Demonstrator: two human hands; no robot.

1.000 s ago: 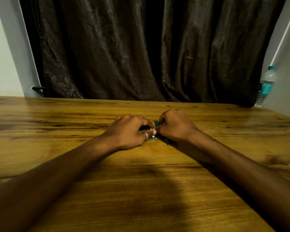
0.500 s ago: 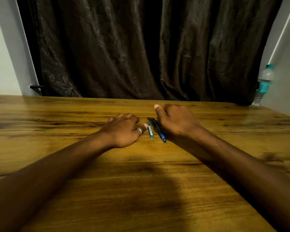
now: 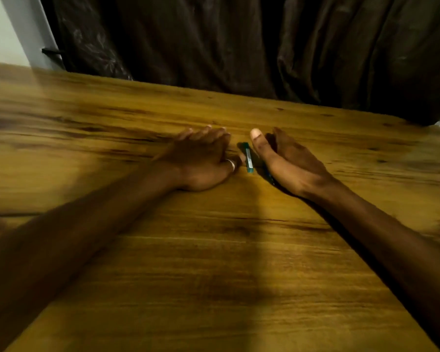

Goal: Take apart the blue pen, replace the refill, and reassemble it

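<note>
Left hand (image 3: 201,161) lies flat on the wooden surface (image 3: 214,262), palm down, fingers extended, holding nothing; a pale ring (image 3: 231,164) sits on the thumb. Just beside that thumb lies a short teal pen piece (image 3: 248,158), slim and straight. Right hand (image 3: 285,161) rests on its edge, spread wide, thumb out, empty. A dark sliver of blue pen (image 3: 269,176) shows under its palm edge. Grain is streaky, golden-brown. Behind hangs a dark crinkled curtain (image 3: 239,41).
</note>
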